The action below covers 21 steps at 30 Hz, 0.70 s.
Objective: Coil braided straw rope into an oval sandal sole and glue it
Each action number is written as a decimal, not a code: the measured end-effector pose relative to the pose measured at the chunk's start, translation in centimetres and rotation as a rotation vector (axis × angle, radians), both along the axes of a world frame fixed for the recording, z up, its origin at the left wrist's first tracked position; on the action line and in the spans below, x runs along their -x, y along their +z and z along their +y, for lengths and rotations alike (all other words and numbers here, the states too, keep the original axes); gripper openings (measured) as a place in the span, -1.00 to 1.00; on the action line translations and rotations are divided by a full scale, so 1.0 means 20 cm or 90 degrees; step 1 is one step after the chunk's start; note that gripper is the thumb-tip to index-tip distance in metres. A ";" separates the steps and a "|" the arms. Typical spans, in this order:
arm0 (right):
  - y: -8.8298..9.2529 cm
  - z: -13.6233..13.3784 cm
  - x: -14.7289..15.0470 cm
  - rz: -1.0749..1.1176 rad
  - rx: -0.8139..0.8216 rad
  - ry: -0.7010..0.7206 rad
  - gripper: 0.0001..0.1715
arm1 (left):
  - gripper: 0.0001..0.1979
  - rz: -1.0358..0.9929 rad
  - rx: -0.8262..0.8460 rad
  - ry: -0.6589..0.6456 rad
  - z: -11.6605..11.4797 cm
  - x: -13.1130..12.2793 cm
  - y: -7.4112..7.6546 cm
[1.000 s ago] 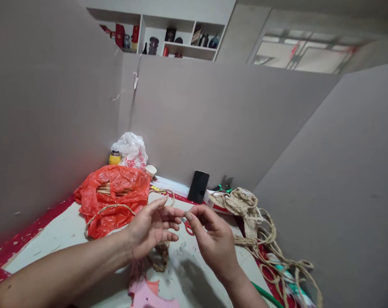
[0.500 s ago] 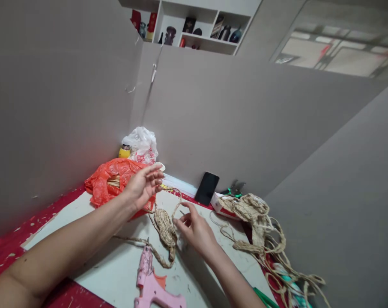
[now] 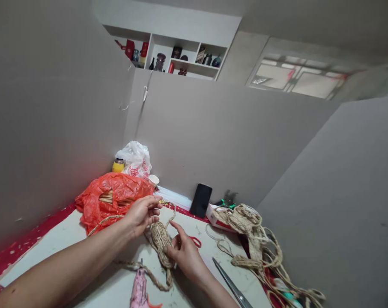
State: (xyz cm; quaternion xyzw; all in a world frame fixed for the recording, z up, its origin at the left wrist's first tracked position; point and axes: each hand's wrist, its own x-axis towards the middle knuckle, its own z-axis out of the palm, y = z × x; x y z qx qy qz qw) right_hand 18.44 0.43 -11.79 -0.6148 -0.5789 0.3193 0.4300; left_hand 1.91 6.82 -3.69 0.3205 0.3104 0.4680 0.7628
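Note:
A bundle of braided straw rope [image 3: 161,239] lies lengthwise on the white board, between my two hands. My right hand [image 3: 186,254] holds its right side, thumb on the strands and index finger reaching up to a loop. My left hand [image 3: 142,218] is above the bundle's upper left, fingers curled at the rope strand; the exact grip is partly hidden. A loop [image 3: 174,209] of the strand arches beyond the fingertips. Another rope length [image 3: 105,220] emerges behind my left wrist. Below the bundle, a pink glue gun [image 3: 138,286] points upward, partly out of frame.
An orange plastic bag [image 3: 117,184] of straw is at left, by a white bag [image 3: 136,158], yellow jar [image 3: 117,166] and paper cup [image 3: 153,180]. A phone [image 3: 201,200] leans at the back. Tangled rope [image 3: 250,222], a pointed metal tool [image 3: 231,282] and a red handle [image 3: 196,242] are at right.
My left hand has come down toward the bundle, and its fingers have curled. My right hand has shifted onto the bundle's side. The view has tilted up; the metal tool and red handle now show.

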 end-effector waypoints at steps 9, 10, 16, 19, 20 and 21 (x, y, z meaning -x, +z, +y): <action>0.22 -0.02 -0.02 0.336 -0.208 -0.052 -0.21 | -0.73 0.027 -0.041 0.013 -0.07 -0.02 0.00; 0.24 -0.04 0.00 0.353 -0.224 -0.043 -0.20 | -0.72 0.018 -0.053 -0.019 -0.10 -0.02 0.01; 0.33 -0.16 0.17 0.416 -0.236 0.046 -0.22 | -0.73 -0.026 -0.178 -0.160 -0.28 0.02 0.06; 0.35 -0.20 0.19 0.313 -0.245 0.039 -0.40 | -0.75 0.013 -0.216 -0.123 -0.32 0.09 0.09; 0.36 -0.21 0.19 0.275 -0.251 0.022 -0.45 | -0.75 0.027 -0.226 -0.110 -0.33 0.12 0.10; 0.37 -0.22 0.19 0.242 -0.256 0.005 -0.47 | -0.75 0.043 -0.235 -0.099 -0.34 0.14 0.11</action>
